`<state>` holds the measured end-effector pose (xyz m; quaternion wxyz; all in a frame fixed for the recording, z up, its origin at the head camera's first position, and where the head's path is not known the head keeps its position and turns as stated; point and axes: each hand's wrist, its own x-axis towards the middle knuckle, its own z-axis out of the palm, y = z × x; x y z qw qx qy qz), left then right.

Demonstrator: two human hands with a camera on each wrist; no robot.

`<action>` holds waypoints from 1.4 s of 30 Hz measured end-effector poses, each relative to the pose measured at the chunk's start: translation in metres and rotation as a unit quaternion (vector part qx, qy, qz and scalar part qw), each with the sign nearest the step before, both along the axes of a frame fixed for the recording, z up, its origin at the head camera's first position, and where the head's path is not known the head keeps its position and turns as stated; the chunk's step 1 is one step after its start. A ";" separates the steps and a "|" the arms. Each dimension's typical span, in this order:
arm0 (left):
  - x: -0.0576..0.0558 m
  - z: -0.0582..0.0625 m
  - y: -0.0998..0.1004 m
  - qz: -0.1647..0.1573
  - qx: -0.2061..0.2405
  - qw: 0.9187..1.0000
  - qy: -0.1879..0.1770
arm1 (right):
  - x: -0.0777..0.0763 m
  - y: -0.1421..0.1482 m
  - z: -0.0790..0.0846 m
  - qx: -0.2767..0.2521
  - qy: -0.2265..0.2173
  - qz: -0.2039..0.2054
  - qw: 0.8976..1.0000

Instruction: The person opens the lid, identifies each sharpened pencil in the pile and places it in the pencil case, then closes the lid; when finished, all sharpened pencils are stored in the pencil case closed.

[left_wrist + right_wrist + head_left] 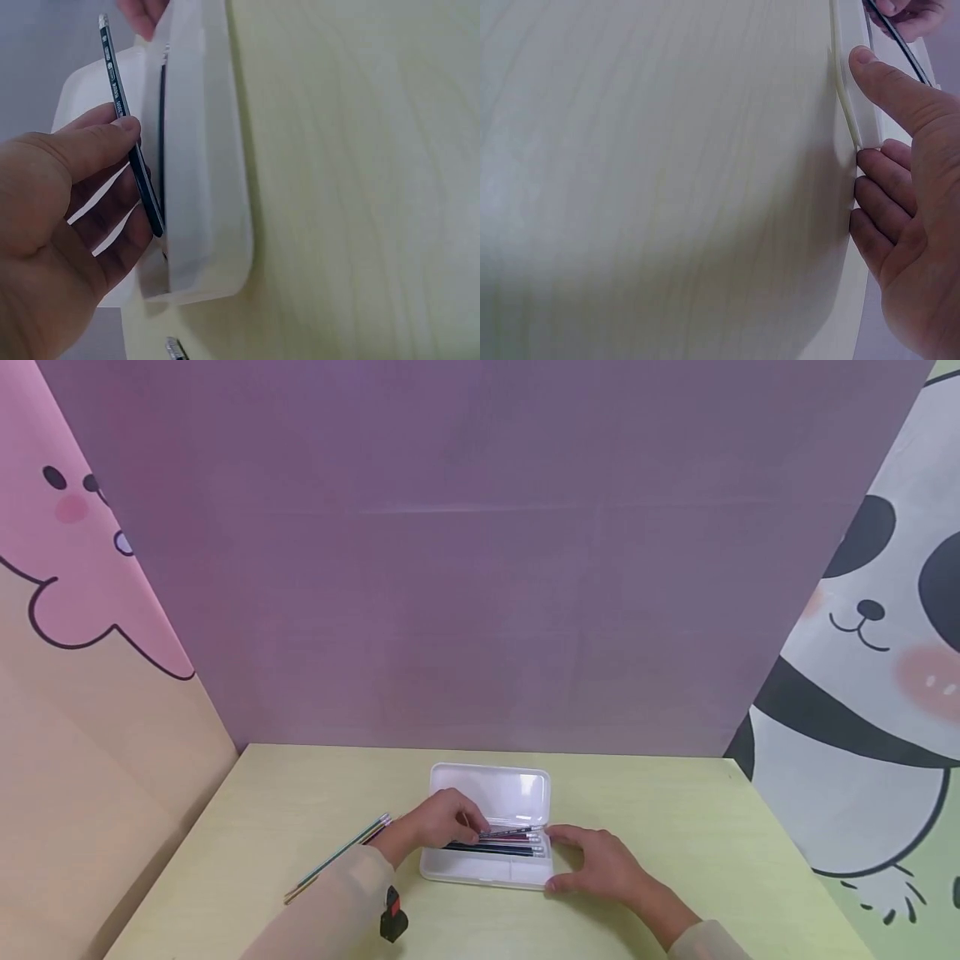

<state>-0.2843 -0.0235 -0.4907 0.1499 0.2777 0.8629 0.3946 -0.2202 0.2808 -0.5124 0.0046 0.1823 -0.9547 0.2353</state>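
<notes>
A white pencil case [461, 867] stands on the table with its lid [491, 789] tipped back. Between thumb and fingers, my left hand [442, 818] pinches a dark pencil [114, 79] above the open case, its tip pointing down towards the near end in the left wrist view. Several pencils [498, 850] lie lengthwise inside, partly hidden by the left hand. At the case's right end my right hand [603, 864] holds it, thumb against the front corner and fingers by the back corner.
Left of the case a few pencils [343, 852] lie slantwise on the pale table [660, 810], partly behind the left sleeve [337, 893]. A small black and red object [393, 917] is beside that sleeve. A purple panel [480, 610] rises behind the table.
</notes>
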 end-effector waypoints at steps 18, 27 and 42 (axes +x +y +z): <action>0.009 0.000 0.006 -0.028 -0.119 0.985 0.120 | -0.001 -0.002 -0.001 0.005 0.010 0.005 1.000; 0.006 -0.004 -0.008 0.014 -0.076 0.991 0.112 | -0.002 -0.004 0.001 0.006 0.002 0.006 1.000; 0.025 -0.007 -0.065 0.145 0.038 0.988 0.044 | -0.004 -0.001 0.006 -0.149 -0.051 0.012 0.987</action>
